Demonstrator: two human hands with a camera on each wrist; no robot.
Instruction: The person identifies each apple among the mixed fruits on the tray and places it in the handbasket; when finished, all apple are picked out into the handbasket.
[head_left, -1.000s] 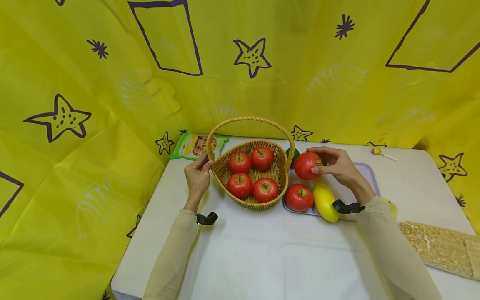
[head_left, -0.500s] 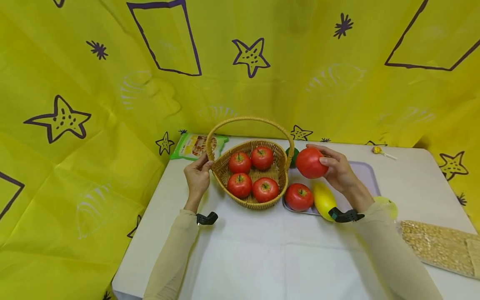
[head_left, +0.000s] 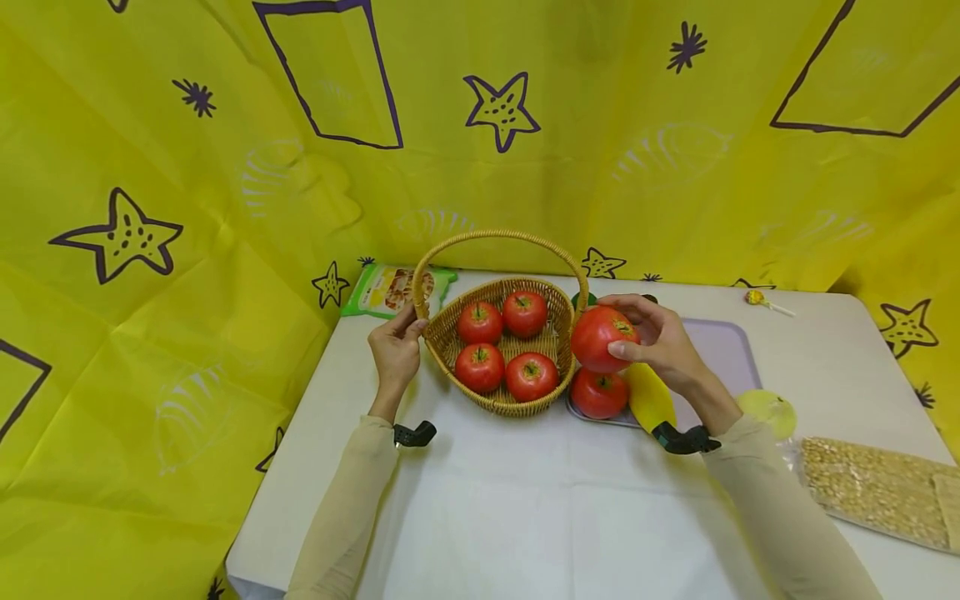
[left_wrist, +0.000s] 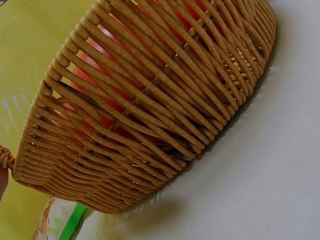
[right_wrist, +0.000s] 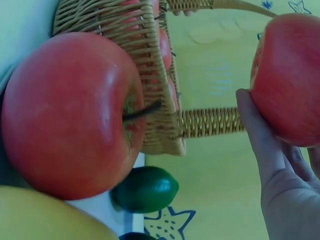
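Observation:
A wicker basket [head_left: 525, 407] with a tall arched handle holds several red apples [head_left: 480, 367]. My left hand [head_left: 395, 358] grips the basket's left side where the handle meets the rim; the left wrist view shows mostly the basket's woven wall [left_wrist: 150, 105]. To the right of the basket, my right hand [head_left: 670, 343] holds a red apple [head_left: 600, 340] between thumb and fingers, raised near the rim. Below it, another red apple [right_wrist: 75, 115] sits at the near left corner of the lilac tray [head_left: 723, 350], beside a yellow fruit [head_left: 649, 398].
A green fruit [right_wrist: 147, 190] lies behind the held apple. Farther right are a pale green round fruit [head_left: 768, 413], a bag of grains [head_left: 873, 492] and a lollipop [head_left: 757, 300]. A green-edged packet [head_left: 390, 290] lies behind the basket, before a yellow curtain [head_left: 570, 183].
My right hand turns the apple about, then brings it slightly left and nearer, over the apple on the tray. The left hand and the basket stay in place.

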